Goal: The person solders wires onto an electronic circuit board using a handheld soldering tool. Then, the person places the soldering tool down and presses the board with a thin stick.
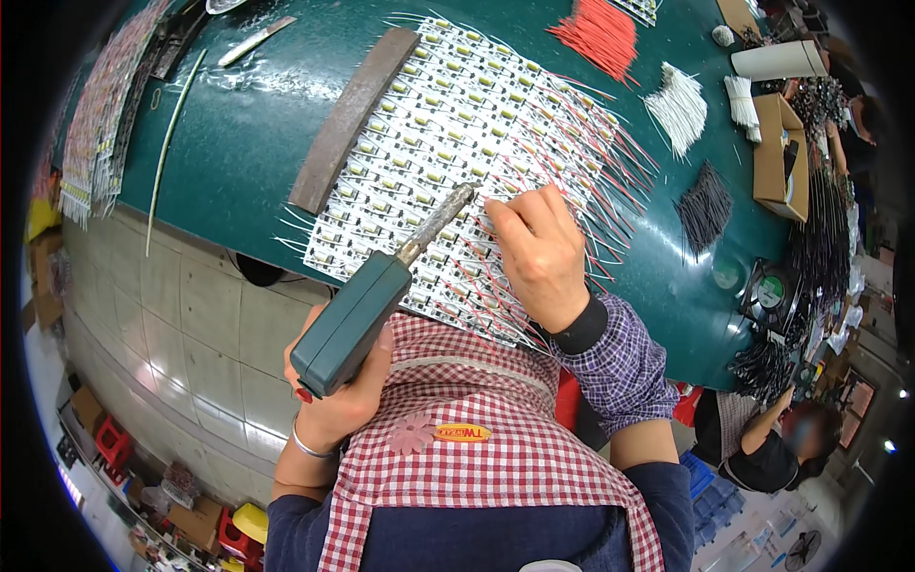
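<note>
My left hand (351, 405) is wrapped round the dark green handle of a soldering iron (355, 322), its metal barrel pointing up and right. The tip is over a large panel of small white circuit boards (448, 124) with yellow and black components. Close to the tip, my right hand (545, 257) is closed in a pinch over the panel; what its fingertips hold is too small to make out. Red wires (615, 181) fan out from the panel's right side, and short white leads stick out elsewhere. A dark flat bar (355, 122) lies along the panel's left edge.
On the green table (238, 124) are bundles of red wires (599, 36), white wires (679, 110) and black wires (703, 208). A cardboard box (780, 157) and solder spool (767, 291) stand right. More board panels (110, 110) lie far left. Another person (777, 443) works at right.
</note>
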`<state>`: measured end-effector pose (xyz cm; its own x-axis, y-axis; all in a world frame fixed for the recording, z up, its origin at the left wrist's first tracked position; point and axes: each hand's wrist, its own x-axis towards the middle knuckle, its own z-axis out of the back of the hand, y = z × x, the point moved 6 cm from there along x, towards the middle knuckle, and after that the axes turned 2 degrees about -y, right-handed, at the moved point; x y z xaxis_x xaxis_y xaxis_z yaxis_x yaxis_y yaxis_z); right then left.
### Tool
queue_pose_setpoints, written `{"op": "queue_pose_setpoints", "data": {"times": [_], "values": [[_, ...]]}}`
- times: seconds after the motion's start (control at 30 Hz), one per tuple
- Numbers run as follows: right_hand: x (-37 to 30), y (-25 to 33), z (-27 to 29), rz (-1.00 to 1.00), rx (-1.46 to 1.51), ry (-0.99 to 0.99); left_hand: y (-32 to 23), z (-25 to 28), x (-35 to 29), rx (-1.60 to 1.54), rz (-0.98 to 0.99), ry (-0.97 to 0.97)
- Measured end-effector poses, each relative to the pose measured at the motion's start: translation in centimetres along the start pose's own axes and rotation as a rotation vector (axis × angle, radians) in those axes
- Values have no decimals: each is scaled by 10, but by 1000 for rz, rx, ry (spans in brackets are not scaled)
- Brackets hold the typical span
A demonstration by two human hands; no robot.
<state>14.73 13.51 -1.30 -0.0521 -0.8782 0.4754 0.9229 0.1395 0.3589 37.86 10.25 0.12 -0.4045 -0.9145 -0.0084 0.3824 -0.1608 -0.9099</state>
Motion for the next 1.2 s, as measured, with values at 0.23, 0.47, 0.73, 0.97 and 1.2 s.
{"op": "queue_pose_setpoints", "data": {"times": [0.23,0.47,0.73,0.97,1.2], "values": [[-1,0,3,-30,15,-66,-8,-2,3,17,-97,-2],[-7,5,5,-15,31,-67,-8,0,-1,57,-105,18],[-12,6,2,-29,78,-22,-4,1,-7,41,-50,41],[-14,9,0,-23,94,-7,-1,1,-11,56,-51,73],[-15,11,-2,-12,60,-7,-1,-1,-11,45,-51,73]]}}
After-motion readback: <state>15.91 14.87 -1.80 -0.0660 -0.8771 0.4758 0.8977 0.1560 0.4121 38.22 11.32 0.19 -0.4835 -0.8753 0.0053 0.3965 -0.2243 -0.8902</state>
